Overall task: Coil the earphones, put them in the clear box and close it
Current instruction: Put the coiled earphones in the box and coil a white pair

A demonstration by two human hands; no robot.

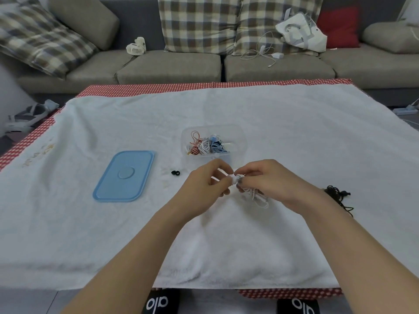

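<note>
Above the white towel, both hands work a set of white earphones (255, 194). My left hand (207, 184) pinches the cable's end near the middle, and my right hand (269, 181) grips the bundled loops, which hang below its fingers. Just behind the hands stands the clear box (238, 134), open, holding several coiled earphones in red, white and blue. Its blue lid (125, 175) lies flat on the towel to the left. Black earphones (337, 196) lie tangled at the right, partly hidden by my right wrist.
A small black ear tip (175, 172) lies between the lid and my left hand. The towel (226, 245) covers a red patterned tablecloth (140, 89). Behind the table is a sofa with plaid cushions, a small fan (136, 46), a charger cable (263, 53) and a white bag (301, 32).
</note>
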